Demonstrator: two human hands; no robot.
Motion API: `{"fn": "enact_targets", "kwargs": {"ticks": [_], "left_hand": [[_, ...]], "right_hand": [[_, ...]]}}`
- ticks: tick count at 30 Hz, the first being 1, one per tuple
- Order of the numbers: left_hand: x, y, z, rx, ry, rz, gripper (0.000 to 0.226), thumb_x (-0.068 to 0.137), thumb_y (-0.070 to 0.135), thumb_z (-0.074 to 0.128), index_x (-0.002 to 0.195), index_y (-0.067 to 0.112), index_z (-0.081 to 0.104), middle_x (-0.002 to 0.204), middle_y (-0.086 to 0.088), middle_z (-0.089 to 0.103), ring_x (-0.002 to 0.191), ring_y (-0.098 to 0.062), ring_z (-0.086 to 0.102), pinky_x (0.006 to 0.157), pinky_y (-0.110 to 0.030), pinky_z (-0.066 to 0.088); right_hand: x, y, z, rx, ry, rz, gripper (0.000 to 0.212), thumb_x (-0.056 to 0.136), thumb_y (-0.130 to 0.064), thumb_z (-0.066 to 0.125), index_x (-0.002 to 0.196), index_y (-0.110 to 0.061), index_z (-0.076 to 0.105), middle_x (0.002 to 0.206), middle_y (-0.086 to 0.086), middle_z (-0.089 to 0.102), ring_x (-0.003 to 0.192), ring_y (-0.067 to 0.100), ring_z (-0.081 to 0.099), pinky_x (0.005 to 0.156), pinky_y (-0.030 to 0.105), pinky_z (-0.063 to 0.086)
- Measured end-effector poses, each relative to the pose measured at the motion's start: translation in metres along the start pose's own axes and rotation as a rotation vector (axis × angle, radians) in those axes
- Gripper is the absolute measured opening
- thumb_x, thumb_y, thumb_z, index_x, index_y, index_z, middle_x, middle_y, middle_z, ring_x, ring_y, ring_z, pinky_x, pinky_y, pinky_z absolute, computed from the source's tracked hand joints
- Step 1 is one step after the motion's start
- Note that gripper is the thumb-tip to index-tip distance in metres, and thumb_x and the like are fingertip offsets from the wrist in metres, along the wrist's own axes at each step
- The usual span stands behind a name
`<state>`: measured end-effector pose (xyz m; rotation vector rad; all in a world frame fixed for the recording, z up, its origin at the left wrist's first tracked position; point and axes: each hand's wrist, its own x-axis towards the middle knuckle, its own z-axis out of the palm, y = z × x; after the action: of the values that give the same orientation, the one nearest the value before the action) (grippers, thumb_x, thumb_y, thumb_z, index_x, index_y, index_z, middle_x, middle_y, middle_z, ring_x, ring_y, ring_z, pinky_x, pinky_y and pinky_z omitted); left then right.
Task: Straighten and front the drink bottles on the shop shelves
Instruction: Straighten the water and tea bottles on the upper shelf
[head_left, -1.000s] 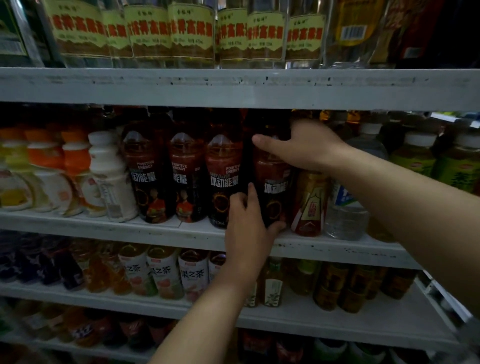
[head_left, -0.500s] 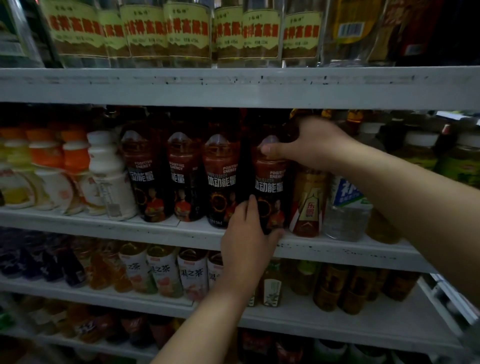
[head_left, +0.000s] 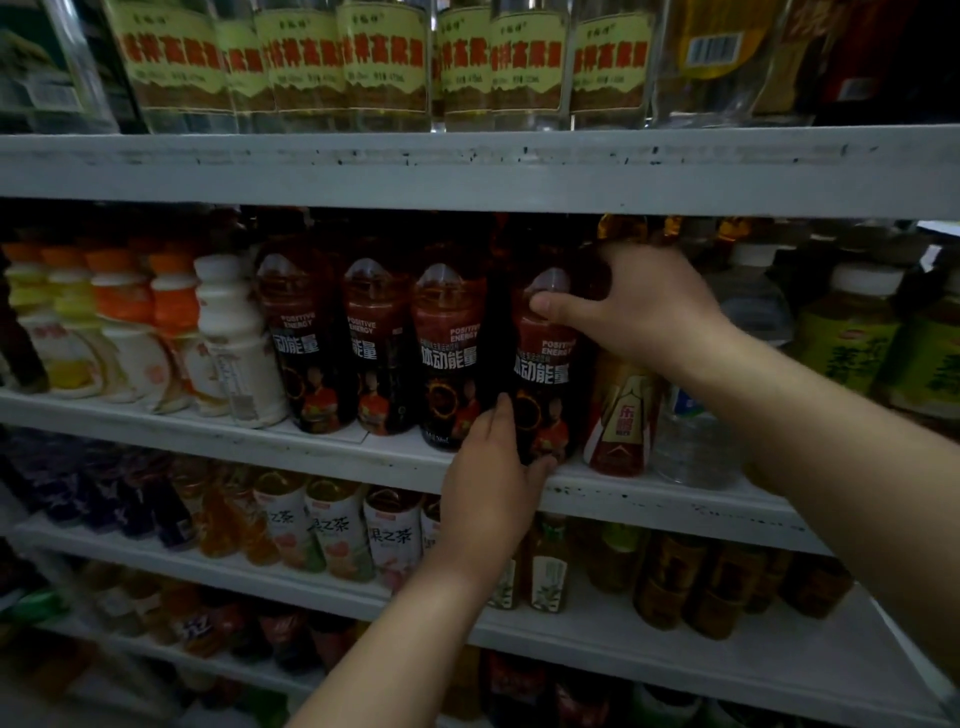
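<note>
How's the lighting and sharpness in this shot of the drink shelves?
Head view: dim overall; the grey painted shelf board shadows the necks of the dark red plastic energy-drink bottles; wide-angle lens bows the shelf edges; lower-left corner blurs, centre labels are legible.

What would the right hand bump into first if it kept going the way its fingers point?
Likely the neighbouring dark red plastic energy bottle, just left of the matching bottle that the right hand grips, though depth is unclear.

Yellow-labelled clear bottles (head_left: 379, 62) on the top shelf (head_left: 467, 166); green-labelled bottles (head_left: 847, 343) at far right.
</note>
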<state>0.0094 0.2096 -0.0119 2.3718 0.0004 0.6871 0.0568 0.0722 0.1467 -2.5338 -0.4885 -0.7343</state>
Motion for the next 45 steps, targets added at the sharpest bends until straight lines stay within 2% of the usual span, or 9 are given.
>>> {"fn": "enact_targets", "kwargs": {"ticks": [3, 5, 11, 17, 21, 26, 35, 41, 45], "left_hand": [[-0.011, -0.006, -0.016, 0.031, 0.088, 0.058, 0.076, 0.086, 0.046, 0.064, 0.149, 0.019, 0.029, 0.141, 0.004, 0.044, 0.126, -0.01, 0.042, 0.095, -0.016, 0.032], [-0.015, -0.019, -0.035, 0.067, 0.161, 0.093, 0.065, 0.087, 0.044, 0.063, 0.143, 0.02, 0.041, 0.133, 0.005, 0.052, 0.12, -0.01, 0.048, 0.093, -0.019, 0.038], [0.01, -0.077, -0.11, 0.163, 0.325, -0.019, 0.051, 0.082, 0.031, 0.071, 0.129, 0.017, 0.056, 0.114, 0.0, 0.06, 0.103, -0.018, 0.058, 0.08, -0.025, 0.046], [0.045, -0.137, -0.169, 0.121, 0.386, -0.093, 0.043, 0.082, 0.04, 0.07, 0.118, 0.02, 0.058, 0.108, 0.0, 0.058, 0.105, -0.02, 0.053, 0.082, -0.031, 0.045], [0.062, -0.163, -0.184, 0.187, 0.404, 0.057, 0.05, 0.079, 0.041, 0.073, 0.12, 0.016, 0.059, 0.112, -0.004, 0.062, 0.104, -0.025, 0.057, 0.076, -0.033, 0.048], [0.075, -0.184, -0.194, 0.327, 0.54, 0.318, 0.047, 0.073, 0.042, 0.075, 0.111, 0.017, 0.066, 0.113, -0.003, 0.063, 0.111, -0.029, 0.043, 0.089, -0.046, 0.038], [0.109, -0.177, -0.21, 0.39, 0.425, 0.495, 0.082, 0.07, 0.054, 0.073, 0.137, 0.019, 0.044, 0.133, -0.007, 0.049, 0.13, -0.03, 0.03, 0.099, -0.049, 0.025], [0.121, -0.167, -0.217, 0.505, 0.239, 0.476, 0.11, 0.064, 0.067, 0.07, 0.15, 0.025, 0.016, 0.149, -0.016, 0.031, 0.141, -0.035, 0.01, 0.109, -0.055, 0.009], [0.122, -0.163, -0.222, 0.537, 0.17, 0.452, 0.124, 0.057, 0.069, 0.073, 0.151, 0.029, 0.003, 0.148, -0.017, 0.032, 0.142, -0.036, 0.007, 0.11, -0.061, 0.003]], "right_hand": [[-0.029, -0.001, 0.011, -0.081, 0.505, -0.277, 0.04, 0.086, -0.05, 0.059, 0.101, -0.012, 0.063, 0.095, 0.007, 0.061, 0.09, 0.025, 0.054, 0.074, 0.03, 0.038], [-0.047, -0.012, 0.026, 0.038, 0.639, -0.491, 0.023, 0.089, -0.027, 0.061, 0.088, -0.004, 0.064, 0.087, 0.013, 0.058, 0.084, 0.027, 0.053, 0.077, 0.027, 0.036], [-0.044, -0.079, 0.066, 0.267, 0.217, -0.502, 0.023, 0.088, -0.019, 0.061, 0.105, -0.003, 0.065, 0.1, 0.006, 0.061, 0.09, 0.017, 0.058, 0.075, 0.028, 0.051], [-0.003, -0.145, 0.09, -0.169, 0.333, -0.606, 0.032, 0.088, -0.022, 0.056, 0.11, 0.001, 0.063, 0.107, 0.016, 0.062, 0.101, 0.031, 0.056, 0.089, 0.039, 0.047], [0.017, -0.182, 0.11, -0.529, 0.3, -0.342, 0.055, 0.084, -0.044, 0.057, 0.124, -0.007, 0.051, 0.112, 0.019, 0.056, 0.102, 0.038, 0.052, 0.091, 0.05, 0.04], [0.025, -0.206, 0.131, -0.655, 0.359, -0.133, 0.072, 0.076, -0.059, 0.061, 0.128, -0.013, 0.045, 0.111, 0.024, 0.052, 0.101, 0.042, 0.05, 0.098, 0.059, 0.034], [0.028, -0.199, 0.128, -0.722, 0.224, 0.031, 0.097, 0.069, -0.074, 0.058, 0.145, -0.029, 0.019, 0.108, 0.019, 0.062, 0.113, 0.042, 0.047, 0.101, 0.075, 0.009], [0.031, -0.197, 0.122, -0.551, 0.121, 0.035, 0.07, 0.073, -0.055, 0.066, 0.133, -0.034, 0.037, 0.112, 0.016, 0.059, 0.116, 0.041, 0.044, 0.101, 0.077, 0.007], [0.033, -0.185, 0.115, -0.47, 0.051, -0.056, 0.064, 0.078, -0.051, 0.062, 0.131, -0.033, 0.031, 0.11, 0.013, 0.06, 0.115, 0.042, 0.045, 0.101, 0.076, 0.0]]}}
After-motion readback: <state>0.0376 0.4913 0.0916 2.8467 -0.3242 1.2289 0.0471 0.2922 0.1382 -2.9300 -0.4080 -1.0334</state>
